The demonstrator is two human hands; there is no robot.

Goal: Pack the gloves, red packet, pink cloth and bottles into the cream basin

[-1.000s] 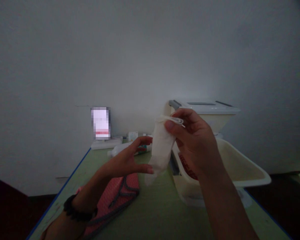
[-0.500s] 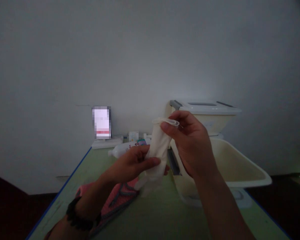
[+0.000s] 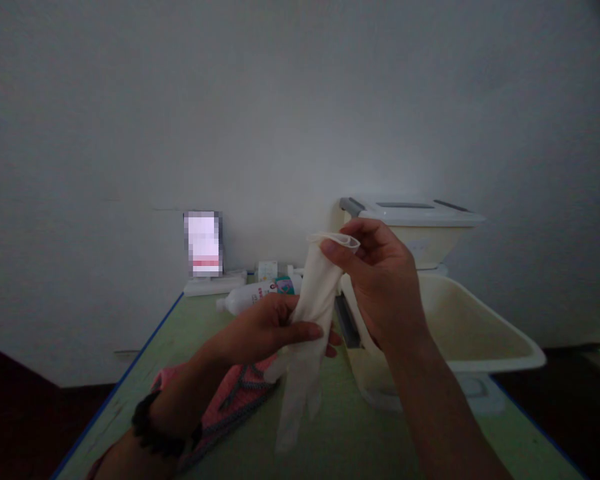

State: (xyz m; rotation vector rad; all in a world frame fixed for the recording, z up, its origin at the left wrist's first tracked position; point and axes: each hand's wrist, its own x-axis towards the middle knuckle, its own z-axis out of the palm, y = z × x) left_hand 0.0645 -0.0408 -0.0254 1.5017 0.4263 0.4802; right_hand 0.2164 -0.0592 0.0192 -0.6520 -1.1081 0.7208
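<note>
The right hand (image 3: 387, 287) pinches a thin white rubber glove (image 3: 320, 283) at its cuff, above the pale green tabletop (image 3: 365, 443); the left hand (image 3: 260, 330) pinches its middle, thumb in front. Behind, a white plastic bottle (image 3: 244, 297) on its side bears print too small to read; the upright black phone (image 3: 203, 243) shows only blurred blocks.

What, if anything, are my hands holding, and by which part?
A white glove: your right hand pinches it at the cuff, and your left hand grips it around the middle, below the cuff.
</note>
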